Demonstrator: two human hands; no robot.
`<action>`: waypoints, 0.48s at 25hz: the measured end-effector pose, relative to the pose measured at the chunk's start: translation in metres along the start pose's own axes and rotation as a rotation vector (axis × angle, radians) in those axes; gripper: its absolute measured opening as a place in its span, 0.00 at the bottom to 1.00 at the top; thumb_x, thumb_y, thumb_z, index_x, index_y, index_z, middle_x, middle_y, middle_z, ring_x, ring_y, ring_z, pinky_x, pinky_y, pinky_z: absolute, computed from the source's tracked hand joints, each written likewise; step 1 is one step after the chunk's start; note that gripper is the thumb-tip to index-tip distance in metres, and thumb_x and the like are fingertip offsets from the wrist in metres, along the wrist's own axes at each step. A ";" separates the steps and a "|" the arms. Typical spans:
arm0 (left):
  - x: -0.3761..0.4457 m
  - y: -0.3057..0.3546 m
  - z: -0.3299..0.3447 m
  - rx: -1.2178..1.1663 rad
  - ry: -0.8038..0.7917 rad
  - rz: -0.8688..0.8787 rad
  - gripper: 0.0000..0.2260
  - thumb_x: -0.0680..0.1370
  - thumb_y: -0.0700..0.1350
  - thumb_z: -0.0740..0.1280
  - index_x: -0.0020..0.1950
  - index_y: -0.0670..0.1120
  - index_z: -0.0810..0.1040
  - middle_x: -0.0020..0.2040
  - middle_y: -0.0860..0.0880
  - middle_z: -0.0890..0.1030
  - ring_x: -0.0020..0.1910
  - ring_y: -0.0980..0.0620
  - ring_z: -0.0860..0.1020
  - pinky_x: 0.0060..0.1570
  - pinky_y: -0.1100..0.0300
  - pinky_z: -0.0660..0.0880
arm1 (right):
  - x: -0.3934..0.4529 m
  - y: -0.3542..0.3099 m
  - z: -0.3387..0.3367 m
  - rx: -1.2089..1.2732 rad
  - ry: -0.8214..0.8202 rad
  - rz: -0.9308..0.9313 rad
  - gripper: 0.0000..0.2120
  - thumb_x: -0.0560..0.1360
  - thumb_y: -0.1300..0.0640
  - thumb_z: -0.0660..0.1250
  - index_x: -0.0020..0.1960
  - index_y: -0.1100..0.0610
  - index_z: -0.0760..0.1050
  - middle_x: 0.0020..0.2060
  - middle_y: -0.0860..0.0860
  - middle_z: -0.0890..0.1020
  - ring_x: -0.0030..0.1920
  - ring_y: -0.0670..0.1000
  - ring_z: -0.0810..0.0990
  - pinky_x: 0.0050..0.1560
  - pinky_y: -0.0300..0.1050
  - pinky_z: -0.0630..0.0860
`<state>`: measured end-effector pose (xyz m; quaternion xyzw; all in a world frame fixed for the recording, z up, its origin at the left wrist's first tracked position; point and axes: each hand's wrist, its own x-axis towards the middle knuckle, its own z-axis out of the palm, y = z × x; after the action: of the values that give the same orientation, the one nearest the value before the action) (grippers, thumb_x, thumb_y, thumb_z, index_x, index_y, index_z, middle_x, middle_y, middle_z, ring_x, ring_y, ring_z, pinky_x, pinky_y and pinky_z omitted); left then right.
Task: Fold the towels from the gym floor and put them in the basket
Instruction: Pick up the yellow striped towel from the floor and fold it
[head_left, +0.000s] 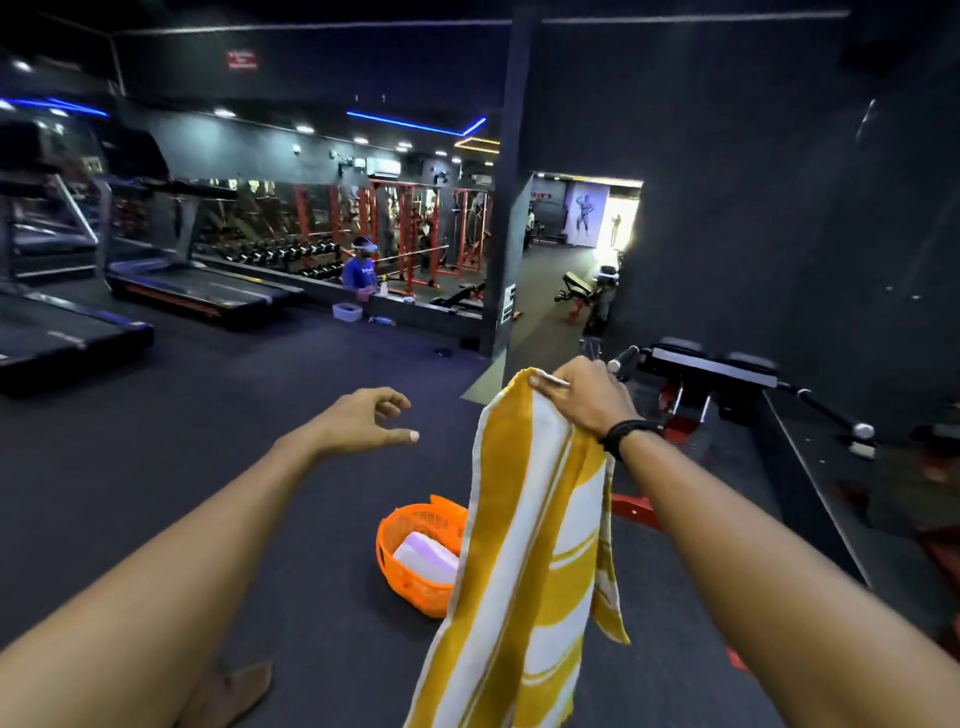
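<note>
Stretching across most of the view is one dark gym floor (291, 519), with two treadmills (197, 291) parked along its far left edge and a weight bench (711, 369) at the right beside a dark wall. One person in a blue shirt (359, 270) stands far off by the mirrors, well apart from everything near the camera.

One yellow and white striped towel (524, 545) hangs lengthwise from the right hand (587, 400), which is raised in front of the wearer and pinches the towel's top corner between thumb and fingers; a black band circles that wrist. The towel's lower end runs out of the bottom of the view.

One orange basket (410, 577) sits on the floor below and between the two arms, partly hidden behind the hanging towel. One folded white towel (426, 558) lies inside it.

The left hand (371, 421) is stretched forward at about the same height, fingers loosely curved, holding nothing, apart from the towel's left edge. Bare floor lies around the basket's left and near sides.
</note>
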<state>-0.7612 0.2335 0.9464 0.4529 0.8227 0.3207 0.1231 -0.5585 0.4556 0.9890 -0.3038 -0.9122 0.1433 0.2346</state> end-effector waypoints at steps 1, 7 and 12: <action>0.018 -0.008 0.000 -0.001 -0.008 0.004 0.24 0.68 0.58 0.75 0.61 0.53 0.75 0.58 0.52 0.77 0.60 0.53 0.75 0.59 0.58 0.73 | 0.018 0.000 0.013 -0.001 -0.011 -0.009 0.27 0.74 0.36 0.63 0.26 0.55 0.67 0.30 0.54 0.75 0.39 0.60 0.79 0.39 0.48 0.73; 0.141 -0.028 -0.009 -0.118 -0.096 0.111 0.28 0.67 0.64 0.72 0.63 0.54 0.74 0.57 0.55 0.77 0.57 0.55 0.76 0.55 0.57 0.75 | 0.120 -0.007 0.081 -0.017 -0.023 -0.017 0.28 0.74 0.36 0.63 0.24 0.55 0.65 0.25 0.50 0.71 0.34 0.58 0.74 0.34 0.45 0.67; 0.235 -0.024 -0.013 -0.135 -0.197 0.223 0.27 0.69 0.64 0.71 0.62 0.51 0.77 0.56 0.52 0.79 0.55 0.55 0.77 0.52 0.59 0.75 | 0.192 -0.018 0.117 -0.042 -0.023 -0.001 0.29 0.74 0.36 0.63 0.24 0.55 0.65 0.24 0.49 0.70 0.32 0.56 0.73 0.31 0.46 0.65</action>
<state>-0.9148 0.4124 0.9612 0.5612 0.7279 0.3411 0.1970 -0.7626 0.5468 0.9626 -0.3066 -0.9177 0.1275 0.2178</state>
